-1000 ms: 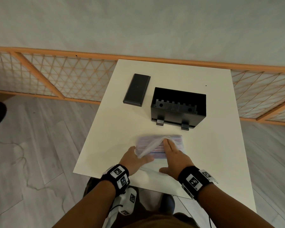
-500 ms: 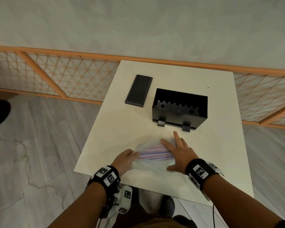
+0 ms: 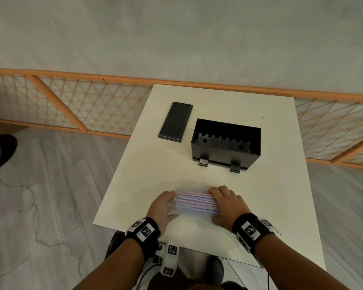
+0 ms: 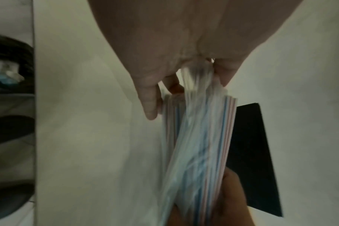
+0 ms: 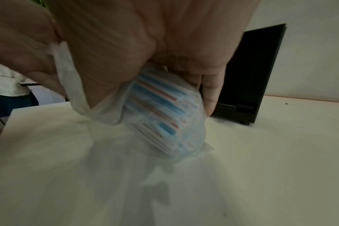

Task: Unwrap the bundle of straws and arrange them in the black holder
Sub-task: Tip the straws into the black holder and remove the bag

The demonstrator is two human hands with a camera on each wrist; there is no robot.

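White table (image 3: 281, 206) fills the middle of the head view, with grey plank floor (image 3: 40, 206) to either side and an orange lattice rail (image 3: 82, 105) running behind it below a pale wall (image 3: 176, 34).

On the far half of the table sits the black holder (image 3: 225, 152), open at the top, a notched rib showing inside, two small tabs at its near foot. Just to its left, apart from it, lies a flat black lid (image 3: 175, 122), angled a little.

Down at the near edge, both hands are on the straws (image 3: 195, 203). The bundle lies crosswise on the table, well short of the holder, striped red and blue, clear wrap (image 4: 195, 85) around it.

The right hand (image 3: 226, 206) is clamped over the right end, fingers curled down the far side and thumb on the near side; the right wrist view shows the straw ends bulging inside the film under the palm, with loose plastic trailing onto the table.

The left hand (image 3: 161, 208) is at the left end; the left wrist view has its fingers (image 4: 149, 97) and thumb pinching a gathered tuft of wrap right at the straw tips.

Black bands with printed markers ride both wrists. Motion blur softens the plastic.
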